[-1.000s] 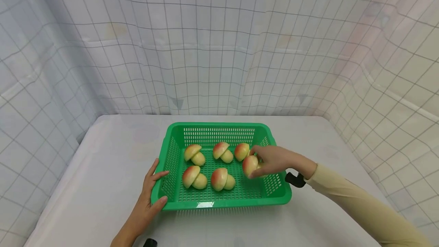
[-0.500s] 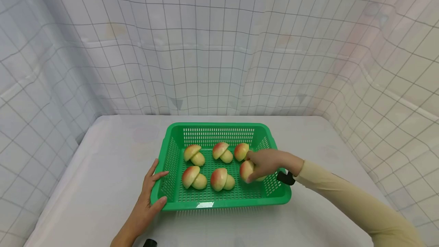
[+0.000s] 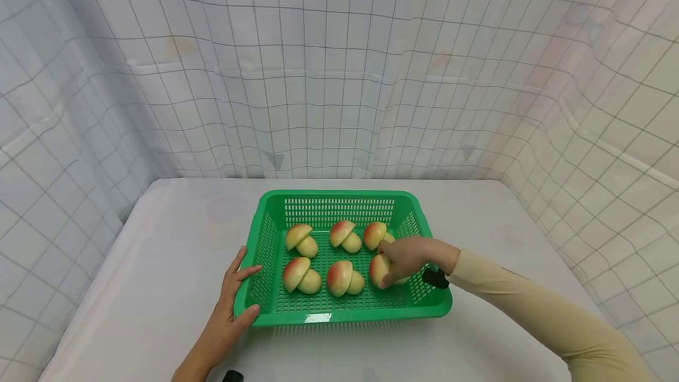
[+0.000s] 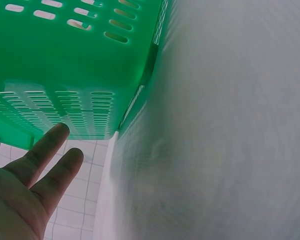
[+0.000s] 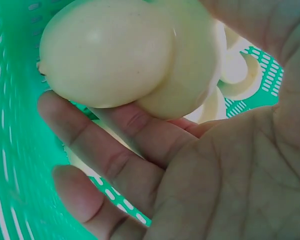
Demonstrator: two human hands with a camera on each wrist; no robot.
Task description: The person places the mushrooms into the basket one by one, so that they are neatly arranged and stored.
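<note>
Left hand (image 3: pixel 229 305) flat and relaxed on the white surface (image 3: pixel 132 287), fingers (image 4: pixel 50 145) straight against the left wall of the green basket (image 3: pixel 323 198). Inside, five toy mushrooms (image 3: pixel 300 274) in two rows. At the near right spot, sixth toy mushroom (image 3: pixel 379 269) just above or on the basket floor, gripped by curled fingers (image 5: pixel 115 150) of the right hand (image 3: pixel 408 255).

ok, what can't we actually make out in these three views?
- Head view: the mushroom held by the right hand is mostly covered by its fingers; whether it touches the basket floor is hidden.
- Left wrist view: the left hand is cut off by the frame edge, thumb unseen.
- Right wrist view: the other mushrooms are blown out, behind the palm.
</note>
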